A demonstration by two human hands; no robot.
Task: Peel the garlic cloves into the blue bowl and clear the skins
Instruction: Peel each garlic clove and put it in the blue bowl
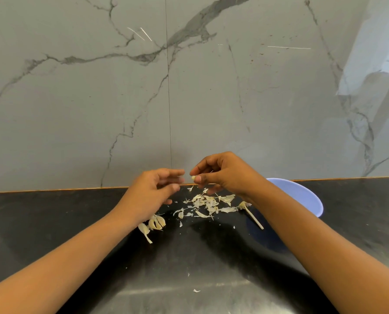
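My right hand (220,175) is raised above the black counter and pinches a small pale garlic clove (193,177) between thumb and fingertips. My left hand (152,189) hovers just left of it with fingers loosely curled toward the clove; I cannot tell if it holds a bit of skin. Below the hands lies a scatter of papery garlic skins (208,203). A cluster of unpeeled cloves (156,223) lies under my left wrist. The blue bowl (302,196) stands to the right, partly hidden behind my right forearm.
A dry garlic stem (253,219) lies beside the bowl. A few skin flakes (196,290) sit nearer the front of the counter (53,223). A grey marble wall (121,98) rises right behind the counter's back edge.
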